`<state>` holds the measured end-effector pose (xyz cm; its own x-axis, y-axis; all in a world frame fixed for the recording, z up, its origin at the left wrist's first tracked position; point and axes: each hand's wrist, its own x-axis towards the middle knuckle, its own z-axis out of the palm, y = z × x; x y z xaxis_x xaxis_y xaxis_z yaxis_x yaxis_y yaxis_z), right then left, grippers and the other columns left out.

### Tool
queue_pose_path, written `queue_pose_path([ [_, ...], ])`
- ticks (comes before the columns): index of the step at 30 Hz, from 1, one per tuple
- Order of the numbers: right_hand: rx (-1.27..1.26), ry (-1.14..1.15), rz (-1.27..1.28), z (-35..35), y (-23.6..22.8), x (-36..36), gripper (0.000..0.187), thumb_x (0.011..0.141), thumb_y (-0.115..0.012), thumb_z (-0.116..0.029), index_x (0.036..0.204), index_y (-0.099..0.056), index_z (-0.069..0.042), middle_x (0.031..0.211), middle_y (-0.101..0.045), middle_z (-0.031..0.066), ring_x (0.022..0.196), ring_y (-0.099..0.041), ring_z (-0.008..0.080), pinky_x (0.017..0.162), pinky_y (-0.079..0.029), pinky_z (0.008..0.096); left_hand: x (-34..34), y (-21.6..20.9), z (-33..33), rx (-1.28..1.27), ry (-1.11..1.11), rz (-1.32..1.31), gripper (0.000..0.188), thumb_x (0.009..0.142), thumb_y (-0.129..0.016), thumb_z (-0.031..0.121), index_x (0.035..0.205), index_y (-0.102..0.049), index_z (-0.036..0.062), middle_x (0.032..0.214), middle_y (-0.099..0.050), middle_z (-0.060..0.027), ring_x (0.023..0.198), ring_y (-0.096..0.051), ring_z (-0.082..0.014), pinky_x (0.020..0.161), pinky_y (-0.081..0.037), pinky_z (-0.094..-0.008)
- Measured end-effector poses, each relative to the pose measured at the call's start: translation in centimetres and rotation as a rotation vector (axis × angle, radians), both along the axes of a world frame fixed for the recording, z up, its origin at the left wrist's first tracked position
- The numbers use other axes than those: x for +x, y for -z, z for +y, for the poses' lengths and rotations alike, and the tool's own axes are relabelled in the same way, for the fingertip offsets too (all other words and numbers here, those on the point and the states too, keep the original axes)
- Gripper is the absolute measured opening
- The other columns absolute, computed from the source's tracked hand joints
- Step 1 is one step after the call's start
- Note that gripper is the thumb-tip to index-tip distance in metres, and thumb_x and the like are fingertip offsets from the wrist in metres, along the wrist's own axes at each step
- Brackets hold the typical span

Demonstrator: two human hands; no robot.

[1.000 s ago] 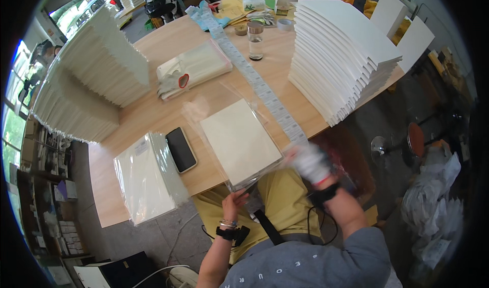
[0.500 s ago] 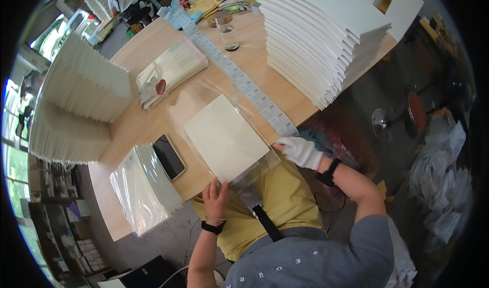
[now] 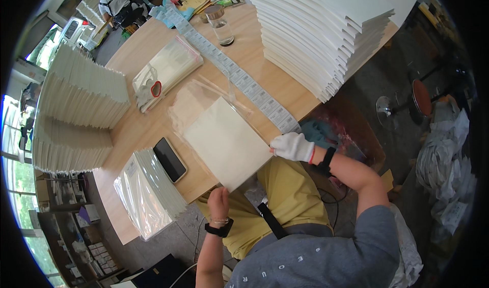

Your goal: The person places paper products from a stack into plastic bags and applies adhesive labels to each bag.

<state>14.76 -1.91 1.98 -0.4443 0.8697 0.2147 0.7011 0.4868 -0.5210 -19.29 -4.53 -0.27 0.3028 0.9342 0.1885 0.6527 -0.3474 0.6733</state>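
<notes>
A flat white rectangular pad or sheet stack (image 3: 227, 140) lies aslant in front of me, its near corner past the table edge above my lap. Clear plastic film (image 3: 191, 104) spreads around its far and left sides. My bare left hand (image 3: 218, 202) is closed at the pad's near left corner, fingertips curled out of sight. My right hand (image 3: 294, 146), in a white glove, pinches the right corner. A dark-screened phone (image 3: 170, 159) lies left of the pad, and a strip of printed labels (image 3: 242, 81) runs along its right.
Tall white stacks stand at right (image 3: 300, 43) and left (image 3: 84, 94). Plastic-wrapped packets (image 3: 147, 193) lie near left. Clear bags (image 3: 170, 69) with a glove (image 3: 148, 86) on top and a glass jar (image 3: 220, 27) lie farther back. A stool (image 3: 422, 98) is at right.
My left hand has curled from spread fingers into a closed grip. The pad has shifted slightly towards me, and the loose film along its near edge no longer shows. My right hand moved slightly left.
</notes>
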Motion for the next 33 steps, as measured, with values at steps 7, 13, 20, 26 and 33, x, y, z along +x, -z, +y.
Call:
queue_pose_path([
  [7,-0.077,0.621,0.006,-1.0,1.1,-5.0,0.015,0.080,-0.051,-0.021,0.081,-0.046,-0.008,0.065,-0.058,0.0141,0.054,-0.056,0.0338,0.050,-0.045,0.0454,0.0,3.5,0.2,-0.638,-0.428,-0.640,0.017,0.086,-0.061,0.022,0.078,-0.057,0.0077,0.064,-0.053,0.0032,0.055,-0.047,-0.0058,0.048,-0.037,-0.0219],
  [13,-0.218,0.720,0.336,-3.9,2.2,-4.1,0.014,0.081,-0.051,-0.020,0.091,-0.049,-0.010,0.073,-0.059,0.0184,0.072,-0.058,0.0373,0.061,-0.043,0.0484,1.1,1.8,-1.7,-0.867,-0.409,-0.910,0.020,0.089,-0.056,0.028,0.080,-0.057,0.0103,0.066,-0.056,0.0022,0.055,-0.050,-0.0064,0.046,-0.038,-0.0212],
  [20,-0.281,0.972,0.202,-3.4,1.3,3.7,0.024,0.077,-0.060,-0.028,0.084,-0.049,-0.007,0.080,-0.058,0.0163,0.077,-0.055,0.0381,0.067,-0.042,0.0450,2.3,-2.8,-0.5,0.064,-0.168,-0.037,0.023,0.086,-0.056,0.016,0.101,-0.055,-0.0021,0.080,-0.060,-0.0116,0.065,-0.056,-0.0228,0.059,-0.045,-0.0299],
  [26,-0.251,0.581,0.404,-3.4,-2.3,3.7,0.013,0.079,-0.057,-0.011,0.090,-0.058,-0.003,0.079,-0.063,0.0134,0.073,-0.061,0.0254,0.066,-0.047,0.0336,10.3,-3.5,3.2,-0.686,0.264,-0.613,0.031,0.090,-0.053,0.024,0.113,-0.053,0.0027,0.076,-0.056,-0.0017,0.064,-0.052,-0.0096,0.058,-0.042,-0.0222],
  [33,0.092,0.302,0.192,-4.1,-6.3,3.4,0.015,0.072,-0.064,-0.004,0.086,-0.063,0.000,0.072,-0.058,0.0165,0.065,-0.058,0.0296,0.059,-0.046,0.0366,18.0,-2.4,6.3,-1.456,0.200,-0.855,0.025,0.086,-0.060,0.031,0.069,-0.046,0.0181,0.056,-0.036,0.0090,0.046,-0.027,-0.0032,0.041,-0.020,-0.0203],
])
